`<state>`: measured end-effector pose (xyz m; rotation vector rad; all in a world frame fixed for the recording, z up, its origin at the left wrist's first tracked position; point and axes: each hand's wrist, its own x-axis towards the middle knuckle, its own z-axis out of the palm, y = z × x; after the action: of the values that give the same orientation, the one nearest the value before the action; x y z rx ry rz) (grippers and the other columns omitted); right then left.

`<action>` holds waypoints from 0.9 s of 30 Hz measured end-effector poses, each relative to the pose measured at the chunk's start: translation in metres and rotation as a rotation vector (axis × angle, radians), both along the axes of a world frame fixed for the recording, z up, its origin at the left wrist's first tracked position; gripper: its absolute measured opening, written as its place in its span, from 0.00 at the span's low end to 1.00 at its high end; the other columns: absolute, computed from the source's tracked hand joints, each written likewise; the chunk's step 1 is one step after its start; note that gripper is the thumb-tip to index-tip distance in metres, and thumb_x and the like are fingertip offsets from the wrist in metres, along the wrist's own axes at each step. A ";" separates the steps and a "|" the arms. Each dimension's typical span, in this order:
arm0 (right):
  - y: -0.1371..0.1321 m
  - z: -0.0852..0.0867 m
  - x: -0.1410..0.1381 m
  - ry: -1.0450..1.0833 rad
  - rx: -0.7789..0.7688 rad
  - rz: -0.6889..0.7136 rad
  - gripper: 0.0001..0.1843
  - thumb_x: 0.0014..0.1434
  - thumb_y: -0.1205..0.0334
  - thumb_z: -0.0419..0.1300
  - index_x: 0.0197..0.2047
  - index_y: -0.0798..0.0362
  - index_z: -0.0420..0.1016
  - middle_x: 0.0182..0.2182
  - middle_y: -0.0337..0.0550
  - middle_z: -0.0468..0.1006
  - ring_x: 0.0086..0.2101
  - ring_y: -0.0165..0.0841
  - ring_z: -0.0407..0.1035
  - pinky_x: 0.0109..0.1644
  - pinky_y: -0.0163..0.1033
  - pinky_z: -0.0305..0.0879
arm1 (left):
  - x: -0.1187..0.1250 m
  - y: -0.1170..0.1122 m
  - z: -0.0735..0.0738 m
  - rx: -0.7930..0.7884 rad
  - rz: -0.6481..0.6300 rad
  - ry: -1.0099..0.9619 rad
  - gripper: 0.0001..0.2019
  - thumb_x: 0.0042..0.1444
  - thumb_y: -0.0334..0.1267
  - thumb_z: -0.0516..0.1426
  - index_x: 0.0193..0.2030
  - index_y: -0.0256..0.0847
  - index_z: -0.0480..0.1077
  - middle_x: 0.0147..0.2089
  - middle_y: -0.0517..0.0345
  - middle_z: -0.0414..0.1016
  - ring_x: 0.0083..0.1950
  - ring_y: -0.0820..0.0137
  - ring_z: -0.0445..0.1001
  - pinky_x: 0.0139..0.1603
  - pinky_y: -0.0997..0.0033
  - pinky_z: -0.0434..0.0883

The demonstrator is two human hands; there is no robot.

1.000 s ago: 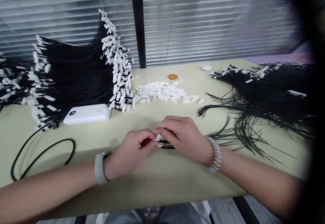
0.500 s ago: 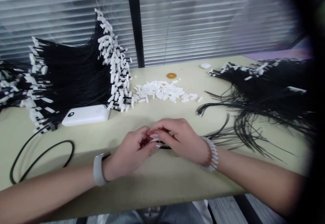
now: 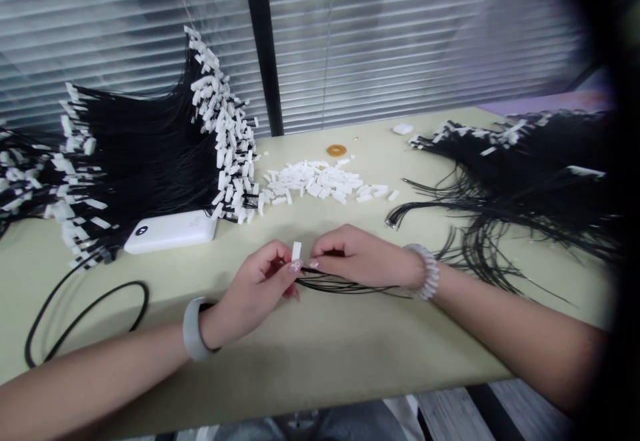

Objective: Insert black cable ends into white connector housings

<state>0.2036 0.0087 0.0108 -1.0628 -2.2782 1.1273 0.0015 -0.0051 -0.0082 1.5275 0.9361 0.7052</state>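
My left hand (image 3: 255, 287) pinches a small white plastic connector (image 3: 297, 251), which stands upright just above the fingertips. A few thin black wires (image 3: 340, 285) run across the table from that hand. My right hand (image 3: 357, 257) lies to the right, its fingers closed on these wires. The two hands are a little apart, with the connector near the gap between them. The wire ends inside the connector are hidden by my left fingers. A grey band circles my left wrist, and a white coiled bracelet circles my right.
Behind my hands are a white power bank (image 3: 170, 231) and a heap of loose white connectors (image 3: 315, 183). Large black wire bundles with white connectors lie at left (image 3: 150, 147) and right (image 3: 525, 187). A black cable loop (image 3: 85, 317) lies at front left.
My hands have drawn apart, and my left hand has lowered slightly. The white connector now stands upright in plain view, and more of the black wires show between my hands.
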 end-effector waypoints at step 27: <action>0.014 0.020 0.033 -0.570 0.816 -0.454 0.21 0.62 0.54 0.44 0.29 0.54 0.73 0.27 0.46 0.67 0.29 0.32 0.60 0.31 0.38 0.52 | 0.004 0.003 0.000 -0.180 0.115 -0.192 0.11 0.58 0.42 0.51 0.30 0.39 0.57 0.28 0.64 0.65 0.24 0.79 0.69 0.27 0.76 0.68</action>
<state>0.2364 0.0223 0.0309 -1.5076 -2.3174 -0.3275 0.0053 -0.0022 -0.0082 1.2332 0.9205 0.8123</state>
